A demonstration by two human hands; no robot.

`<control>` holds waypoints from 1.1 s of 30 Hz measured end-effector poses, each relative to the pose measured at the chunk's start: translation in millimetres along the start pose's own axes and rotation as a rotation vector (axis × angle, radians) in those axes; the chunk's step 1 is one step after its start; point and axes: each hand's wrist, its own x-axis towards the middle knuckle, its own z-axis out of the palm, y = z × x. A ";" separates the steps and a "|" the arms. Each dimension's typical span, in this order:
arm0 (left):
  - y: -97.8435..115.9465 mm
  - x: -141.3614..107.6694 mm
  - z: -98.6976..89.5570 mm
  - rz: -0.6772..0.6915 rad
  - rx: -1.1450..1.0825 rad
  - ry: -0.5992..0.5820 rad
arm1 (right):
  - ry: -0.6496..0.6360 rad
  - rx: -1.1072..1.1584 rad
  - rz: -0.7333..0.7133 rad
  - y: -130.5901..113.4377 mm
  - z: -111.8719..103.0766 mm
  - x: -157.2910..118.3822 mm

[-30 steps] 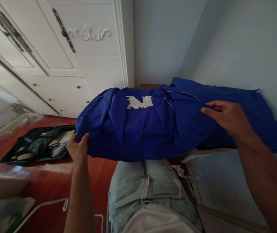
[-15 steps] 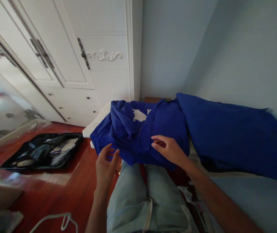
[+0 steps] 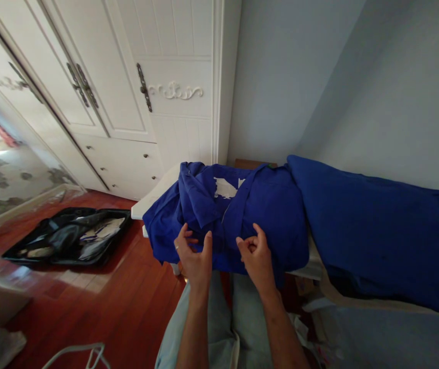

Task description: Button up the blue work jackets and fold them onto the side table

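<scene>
A blue garment [image 3: 276, 205] with a white print lies spread over a white surface in front of my legs, its left part bunched into folds. Above its near left edge is my left hand [image 3: 194, 253], thumb and fingers apart and holding nothing. My right hand [image 3: 255, 253] hovers over the near middle of the cloth, fingers curved with a gap between thumb and forefinger, also holding nothing. Whether the fingertips touch the fabric, I cannot tell.
To the right lies a large blue cloth-covered cushion [image 3: 373, 225] against the wall. A white wardrobe [image 3: 181, 133] stands behind. On the red wooden floor lies an open black suitcase [image 3: 69, 236] with things in it. A white hanger [image 3: 77, 349] shows at bottom left.
My left hand has moved right over the garment's near edge. My right hand has shifted slightly, its forearm now pointing more straight ahead. The view has turned a little left.
</scene>
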 end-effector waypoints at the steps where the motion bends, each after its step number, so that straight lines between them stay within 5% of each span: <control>1: 2.8 9.9 1.3 0.090 0.077 -0.019 | 0.024 -0.021 0.022 -2.0 -3.9 4.9; 5: 17.6 30.0 1.5 0.317 0.156 -0.204 | -0.044 -0.106 0.035 -12.4 -13.5 14.0; 11: 31.0 2.2 -26.5 0.453 0.081 -0.104 | -0.012 -0.072 -0.028 -17.8 -10.7 13.1; 16: 19.4 -5.1 -30.1 0.175 0.130 -0.180 | -0.041 -0.041 0.120 -17.5 -4.8 19.6; 20: 21.8 -3.6 -28.5 -0.051 0.041 -0.270 | -0.070 -0.070 0.083 -19.6 -3.7 22.1; 26: 26.2 -8.9 -20.0 -0.387 0.046 -0.523 | -0.010 0.300 0.061 -21.7 -16.6 13.9; 33: 20.5 -14.1 -2.2 -0.566 -0.282 -0.364 | -0.086 0.613 0.220 -14.9 -27.8 10.1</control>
